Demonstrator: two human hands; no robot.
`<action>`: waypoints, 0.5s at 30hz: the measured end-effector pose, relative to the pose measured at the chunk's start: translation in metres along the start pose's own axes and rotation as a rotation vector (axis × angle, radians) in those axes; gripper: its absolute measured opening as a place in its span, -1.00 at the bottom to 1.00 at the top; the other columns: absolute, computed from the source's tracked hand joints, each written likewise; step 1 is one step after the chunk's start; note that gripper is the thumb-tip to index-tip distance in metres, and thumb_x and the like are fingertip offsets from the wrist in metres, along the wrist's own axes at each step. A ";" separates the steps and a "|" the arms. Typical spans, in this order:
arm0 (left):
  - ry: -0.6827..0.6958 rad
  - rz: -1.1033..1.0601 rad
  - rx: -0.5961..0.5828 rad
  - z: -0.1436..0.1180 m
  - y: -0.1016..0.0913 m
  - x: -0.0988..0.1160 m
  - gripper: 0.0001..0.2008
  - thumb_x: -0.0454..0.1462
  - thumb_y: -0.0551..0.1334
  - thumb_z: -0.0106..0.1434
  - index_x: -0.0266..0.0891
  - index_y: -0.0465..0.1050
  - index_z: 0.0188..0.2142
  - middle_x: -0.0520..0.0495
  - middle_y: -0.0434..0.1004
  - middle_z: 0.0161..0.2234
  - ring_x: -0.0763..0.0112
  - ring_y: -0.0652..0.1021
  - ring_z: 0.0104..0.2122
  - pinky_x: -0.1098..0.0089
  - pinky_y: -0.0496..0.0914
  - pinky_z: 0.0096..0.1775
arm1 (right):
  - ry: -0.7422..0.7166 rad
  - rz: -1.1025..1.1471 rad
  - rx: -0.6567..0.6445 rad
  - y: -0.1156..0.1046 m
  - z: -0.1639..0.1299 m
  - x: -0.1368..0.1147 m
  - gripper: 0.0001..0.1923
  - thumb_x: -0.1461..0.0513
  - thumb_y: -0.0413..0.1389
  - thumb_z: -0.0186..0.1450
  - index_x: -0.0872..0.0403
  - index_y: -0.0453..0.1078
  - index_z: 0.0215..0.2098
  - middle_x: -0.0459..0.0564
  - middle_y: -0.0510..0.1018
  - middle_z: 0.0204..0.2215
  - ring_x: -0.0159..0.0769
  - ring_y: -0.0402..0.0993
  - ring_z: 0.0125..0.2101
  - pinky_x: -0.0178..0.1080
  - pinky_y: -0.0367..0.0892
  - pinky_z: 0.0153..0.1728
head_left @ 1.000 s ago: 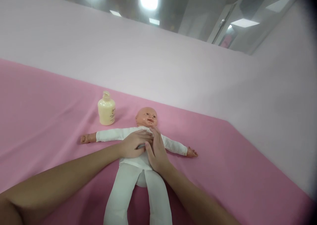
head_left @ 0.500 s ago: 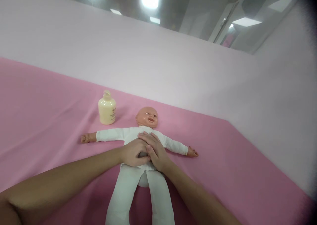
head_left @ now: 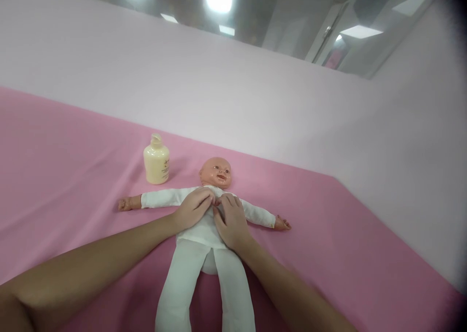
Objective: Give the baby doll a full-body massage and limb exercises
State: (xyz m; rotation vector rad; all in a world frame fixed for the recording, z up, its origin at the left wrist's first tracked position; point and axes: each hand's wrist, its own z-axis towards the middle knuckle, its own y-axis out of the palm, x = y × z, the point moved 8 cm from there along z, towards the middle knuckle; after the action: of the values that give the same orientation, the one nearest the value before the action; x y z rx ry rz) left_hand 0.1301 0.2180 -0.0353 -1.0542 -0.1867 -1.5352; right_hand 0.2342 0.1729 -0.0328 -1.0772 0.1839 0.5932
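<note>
Head view, doll (head_left: 204, 232): lies face-up on the pink cloth (head_left: 321, 225), head toward the pale wall (head_left: 233, 93), arms spread to both sides, lower legs running out of frame.
Weight: probably light, though impossible to tell by sight.
Body and limbs: look soft and stuffed under white fabric, likely floppy if lifted.
Head and fists: look hard, smooth and glossy, so perhaps slippery, yet hardly fragile.
Hold: best taken under the torso, with support behind the neck, rather than by one arm.
Left hand (head_left: 194, 208): rests on the chest, fingers together and loosely bent, underside hidden; cannot tell whether pinching any fabric.
Right hand (head_left: 234, 220): rests on the other side of the chest, half open, fingers bent, thumb apart from them; appears to grasp nothing.
Fingertips: nearly meet at the midline, just below the neck.
Bottle (head_left: 156, 166): stands upright on the cloth, beyond one outstretched arm, near the head, touching neither hand.
Pane (head_left: 284, 25): reflects bright lights above the wall.
</note>
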 end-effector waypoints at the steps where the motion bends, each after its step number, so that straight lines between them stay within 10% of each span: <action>1: 0.010 -0.015 -0.001 0.000 0.000 0.000 -0.69 -0.22 -0.08 0.44 -0.20 0.32 -0.36 -0.05 0.45 -0.36 0.35 0.45 -0.30 0.31 0.34 -0.16 | -0.017 -0.003 0.000 0.000 0.000 -0.002 -0.93 0.28 0.01 0.32 0.06 0.33 -0.29 0.04 0.49 -0.26 -0.14 0.33 -0.18 -0.07 0.26 -0.08; 8: 0.104 -0.016 -0.112 -0.003 0.008 -0.001 -0.53 -0.14 -0.18 0.49 -0.18 0.34 0.18 -0.16 0.40 0.20 0.24 0.35 0.22 0.12 0.15 0.26 | -0.399 0.163 -0.272 0.014 -0.013 -0.040 -0.78 0.25 0.01 0.25 0.04 0.10 -0.53 -0.13 0.32 -0.53 -0.35 0.20 -0.43 -0.21 0.16 -0.26; 15: 0.068 0.231 -0.243 -0.001 0.023 -0.006 -0.57 -0.17 -0.10 0.47 -0.09 0.48 0.10 -0.01 0.42 0.21 0.25 0.30 0.28 0.02 0.02 0.33 | -0.468 0.229 -0.353 0.018 -0.019 -0.049 -0.63 0.24 -0.04 0.27 0.06 -0.08 -0.64 -0.21 0.11 -0.71 -0.44 -0.01 -0.59 -0.25 0.09 -0.36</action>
State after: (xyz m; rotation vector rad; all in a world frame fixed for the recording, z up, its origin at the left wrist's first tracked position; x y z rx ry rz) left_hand 0.1489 0.2153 -0.0503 -1.1683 0.1689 -1.4034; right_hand 0.1862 0.1443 -0.0353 -1.2314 -0.2175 1.0960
